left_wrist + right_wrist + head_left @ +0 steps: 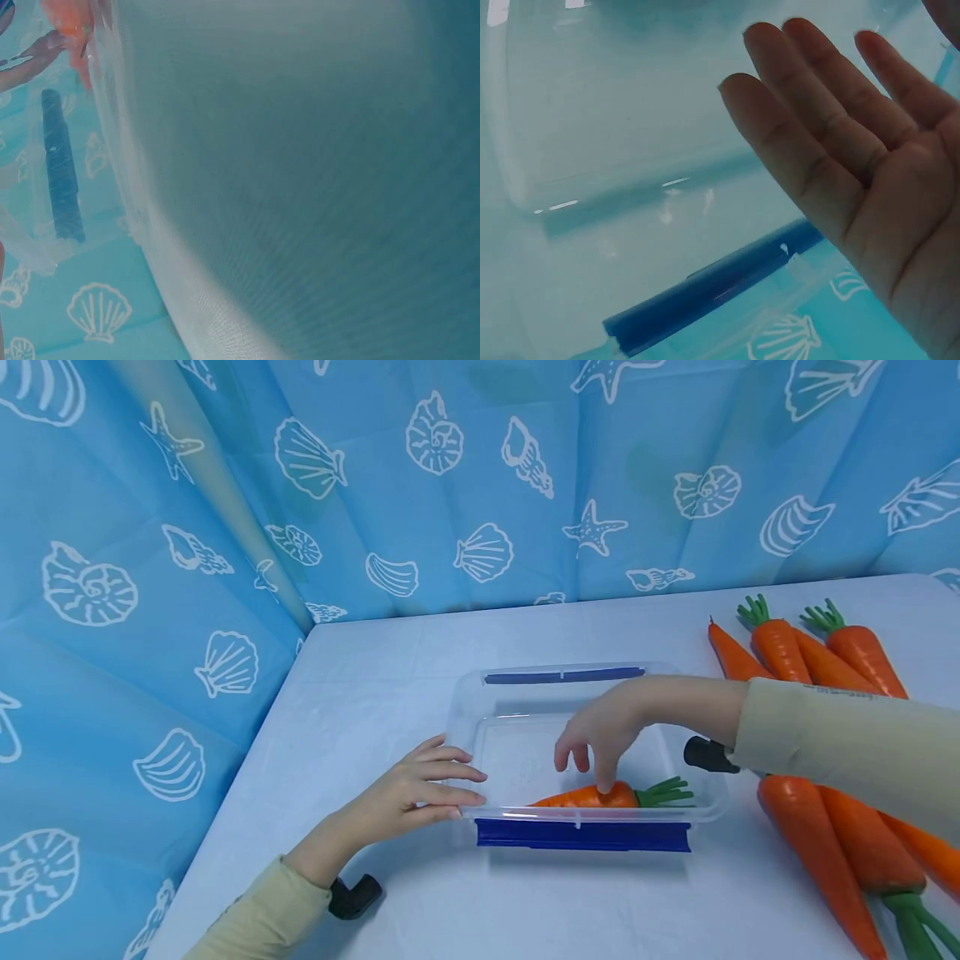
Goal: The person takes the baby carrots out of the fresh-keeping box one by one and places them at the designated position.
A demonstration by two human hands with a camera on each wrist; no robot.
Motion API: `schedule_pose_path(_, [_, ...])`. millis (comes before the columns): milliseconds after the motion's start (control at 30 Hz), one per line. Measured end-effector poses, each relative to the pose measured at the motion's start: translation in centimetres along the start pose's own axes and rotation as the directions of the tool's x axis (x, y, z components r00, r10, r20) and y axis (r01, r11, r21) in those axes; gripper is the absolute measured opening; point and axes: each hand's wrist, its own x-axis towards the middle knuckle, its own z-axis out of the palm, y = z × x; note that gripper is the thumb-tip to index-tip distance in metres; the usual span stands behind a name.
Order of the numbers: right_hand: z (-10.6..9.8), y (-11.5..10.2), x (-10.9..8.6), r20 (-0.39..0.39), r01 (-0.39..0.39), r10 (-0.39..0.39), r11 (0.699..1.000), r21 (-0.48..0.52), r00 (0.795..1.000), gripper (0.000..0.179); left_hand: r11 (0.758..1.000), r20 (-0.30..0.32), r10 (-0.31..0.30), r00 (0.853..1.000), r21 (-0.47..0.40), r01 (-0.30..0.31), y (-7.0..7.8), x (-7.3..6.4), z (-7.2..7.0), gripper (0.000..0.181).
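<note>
A clear plastic box point(517, 752) with blue clips stands on the table, and an orange carrot point(577, 797) with a green top lies inside along its near wall. Over the box, my right hand point(611, 718) points its fingers downward, one fingertip at the carrot. Those fingers look spread and nearly straight in the right wrist view, with nothing between them. My left hand point(420, 783) rests its extended fingers against the box's left side. In the left wrist view the table surface fills most of the picture, and that hand is barely visible.
Several carrots point(780, 652) lie at the back right of the white table point(360, 693). More carrots point(817, 852) lie at the front right, partly behind my right sleeve point(847, 735). A blue seashell-print curtain point(480, 485) hangs behind and to the left.
</note>
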Motion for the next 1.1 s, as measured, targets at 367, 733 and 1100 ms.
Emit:
schedule_pose_path(367, [-0.2,-0.5,1.8,0.179,-0.004,0.026,0.992,-0.126,0.984,0.048,1.0,-0.005,0.01,1.0,0.008,-0.01,0.0,-0.1,0.0,0.025])
schedule_pose_path(733, [0.0,-0.1,2.5,0.252,-0.044,0.066,0.995,-0.092,0.966,0.048,1.0,-0.007,0.02,1.0,0.005,-0.019,-0.1,-0.1,-0.1,0.022])
schedule_pose_path(1100, [0.1,0.0,2.9,0.304,-0.066,0.083,0.996,-0.064,0.949,0.045,1.0,0.009,0.004,1.0,0.004,-0.004,0.0,-0.1,-0.1,0.022])
